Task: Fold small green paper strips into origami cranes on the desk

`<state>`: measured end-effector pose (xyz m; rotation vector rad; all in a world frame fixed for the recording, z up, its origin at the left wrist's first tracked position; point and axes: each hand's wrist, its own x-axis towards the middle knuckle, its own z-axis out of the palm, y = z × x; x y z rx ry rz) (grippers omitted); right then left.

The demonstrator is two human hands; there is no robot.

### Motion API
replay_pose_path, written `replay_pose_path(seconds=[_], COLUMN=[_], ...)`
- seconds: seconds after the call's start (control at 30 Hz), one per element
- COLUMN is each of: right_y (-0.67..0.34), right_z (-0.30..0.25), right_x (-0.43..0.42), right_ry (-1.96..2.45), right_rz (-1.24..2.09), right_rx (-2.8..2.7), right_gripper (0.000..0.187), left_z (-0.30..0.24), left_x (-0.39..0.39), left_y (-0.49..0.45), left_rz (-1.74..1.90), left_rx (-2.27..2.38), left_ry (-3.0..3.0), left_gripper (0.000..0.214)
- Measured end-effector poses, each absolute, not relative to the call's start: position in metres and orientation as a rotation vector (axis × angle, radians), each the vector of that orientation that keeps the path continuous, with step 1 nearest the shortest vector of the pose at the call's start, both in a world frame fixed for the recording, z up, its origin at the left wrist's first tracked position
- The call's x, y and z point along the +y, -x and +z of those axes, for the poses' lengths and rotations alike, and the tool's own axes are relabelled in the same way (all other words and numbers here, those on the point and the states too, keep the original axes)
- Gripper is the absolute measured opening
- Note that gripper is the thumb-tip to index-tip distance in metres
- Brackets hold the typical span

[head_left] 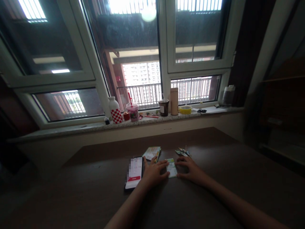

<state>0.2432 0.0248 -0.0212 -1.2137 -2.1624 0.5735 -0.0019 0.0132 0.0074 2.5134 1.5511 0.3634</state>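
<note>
A small flat green-and-white packet [172, 170] lies on the dark table between my two hands. My left hand [153, 171] has its thumb and index fingertips at the packet's left edge, with the other fingers spread out. On the opposite side, the thumb and fingertips of my right hand [190, 169] meet the packet's right edge. Just beyond my left fingers rests a printed pale packet or booklet [152, 152] with a yellow-green edge. Small crumpled-looking foil or paper pieces [183, 151] lie behind my right hand. The printing is too small to read.
A phone [133, 175] with a lit screen lies left of my left hand on the table [95, 178]. Along the windowsill [152, 120] stand a checkered bottle [116, 111], a pink cup [132, 112], a dark cup [164, 107], a tan flask [174, 101] and yellow tape [185, 110].
</note>
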Motion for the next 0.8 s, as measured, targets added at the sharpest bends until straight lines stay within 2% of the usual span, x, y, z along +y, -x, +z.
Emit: replay_pose_path(seconds=[0.1,0.17,0.53,0.8], right_y=[-0.243,-0.242,-0.234,-0.221], right_z=[-0.020,-0.020,-0.028,-0.024], right_x=[0.022,0.020,0.032,0.026], right_ry=[1.171,1.163,1.299,1.437], right_rz=[0.583,0.566,0.302,0.067], right_rx=[-2.119,-2.113,-2.221,-2.246], right_gripper=[0.034,0.028,0.025,0.032], left_z=[0.008,0.008,0.009,0.007], left_x=[0.013,0.013,0.011,0.013], left_y=[0.002,0.002,0.001,0.002], left_rz=[0.366,0.376,0.343,0.369], left_rx=[1.545,1.541,1.562,1.548], left_ry=[-2.518,-2.522,-2.531,-2.521], left_gripper=[0.049,0.048,0.048,0.048])
